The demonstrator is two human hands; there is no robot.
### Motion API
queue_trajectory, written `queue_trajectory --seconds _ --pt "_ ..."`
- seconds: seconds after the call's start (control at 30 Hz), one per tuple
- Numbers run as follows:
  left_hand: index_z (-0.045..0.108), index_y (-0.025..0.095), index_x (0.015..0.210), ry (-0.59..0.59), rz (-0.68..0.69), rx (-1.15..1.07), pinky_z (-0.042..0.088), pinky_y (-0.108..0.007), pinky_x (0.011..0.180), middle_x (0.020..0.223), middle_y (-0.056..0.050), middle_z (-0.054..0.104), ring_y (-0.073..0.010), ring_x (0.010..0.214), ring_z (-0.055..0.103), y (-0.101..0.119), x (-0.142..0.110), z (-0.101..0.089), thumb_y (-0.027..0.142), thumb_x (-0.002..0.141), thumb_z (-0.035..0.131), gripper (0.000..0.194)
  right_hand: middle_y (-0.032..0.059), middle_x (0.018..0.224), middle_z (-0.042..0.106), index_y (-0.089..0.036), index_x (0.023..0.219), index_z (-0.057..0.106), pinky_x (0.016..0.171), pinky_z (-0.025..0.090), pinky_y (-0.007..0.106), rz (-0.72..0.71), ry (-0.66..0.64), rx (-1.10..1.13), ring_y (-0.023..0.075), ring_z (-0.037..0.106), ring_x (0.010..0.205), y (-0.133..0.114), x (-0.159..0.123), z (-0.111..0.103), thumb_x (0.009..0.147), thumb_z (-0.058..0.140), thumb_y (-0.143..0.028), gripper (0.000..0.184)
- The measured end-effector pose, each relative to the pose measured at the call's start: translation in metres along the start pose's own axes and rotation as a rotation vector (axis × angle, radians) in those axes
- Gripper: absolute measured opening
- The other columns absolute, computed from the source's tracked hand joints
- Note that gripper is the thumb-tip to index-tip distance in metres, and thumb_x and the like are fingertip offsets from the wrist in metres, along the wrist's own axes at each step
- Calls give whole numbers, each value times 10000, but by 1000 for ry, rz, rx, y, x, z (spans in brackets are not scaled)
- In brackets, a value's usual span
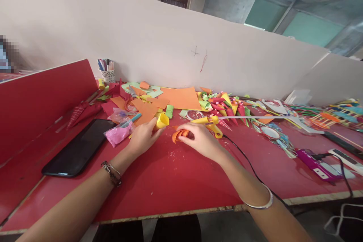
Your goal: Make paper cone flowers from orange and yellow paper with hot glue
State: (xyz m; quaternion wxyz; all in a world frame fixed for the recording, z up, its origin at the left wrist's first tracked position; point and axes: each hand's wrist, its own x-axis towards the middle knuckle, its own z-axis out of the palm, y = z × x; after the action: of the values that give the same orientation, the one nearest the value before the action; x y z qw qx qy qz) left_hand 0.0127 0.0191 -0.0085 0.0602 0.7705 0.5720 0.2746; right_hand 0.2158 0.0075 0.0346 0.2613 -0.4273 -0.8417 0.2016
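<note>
My left hand (143, 134) is closed around a small roll of yellow paper (162, 120), its open end facing right. To the right of it, my right hand (202, 139) pinches curled orange paper strips (179, 135) between thumb and fingers, just above the red table. Directly behind my right hand lies a yellow glue gun (212, 121), partly hidden by it, with a long clear glue stick (251, 117) reaching out to the right. A small green paper roll (169, 111) sits behind the yellow one.
Flat orange sheets (181, 97) and coloured scraps cover the back of the table. Several paper cones (227, 100) are heaped behind the glue gun. A black phone (81, 147) and a pink bag (118, 135) lie left. A purple power strip (317, 165) stands right, near the black cord (246, 162).
</note>
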Motion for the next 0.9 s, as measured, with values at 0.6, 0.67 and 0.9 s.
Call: queue_trajectory --seconds 0.6,0.67,0.9 --pt "439 191 773 -201 230 -14 293 -219 473 596 22 531 -125 514 511 16 -7 5 384 836 370 214 13 1018 563 -277 950 574 861 429 371 -49 397 810 160 519 1005 13 -5 15 791 516 -303 172" --pt "439 188 773 -195 247 -6 298 -222 475 602 17 533 -124 514 509 15 -7 5 386 835 369 219 16 1002 562 -270 920 586 857 431 369 -34 431 718 162 510 1009 12 -6 15 793 509 -316 155" --pt "428 186 770 -196 277 22 308 -224 476 611 6 537 -128 523 504 13 -7 6 363 837 367 199 3 935 580 -276 838 603 930 371 359 -62 382 592 153 478 1034 5 -8 14 778 525 -294 100"
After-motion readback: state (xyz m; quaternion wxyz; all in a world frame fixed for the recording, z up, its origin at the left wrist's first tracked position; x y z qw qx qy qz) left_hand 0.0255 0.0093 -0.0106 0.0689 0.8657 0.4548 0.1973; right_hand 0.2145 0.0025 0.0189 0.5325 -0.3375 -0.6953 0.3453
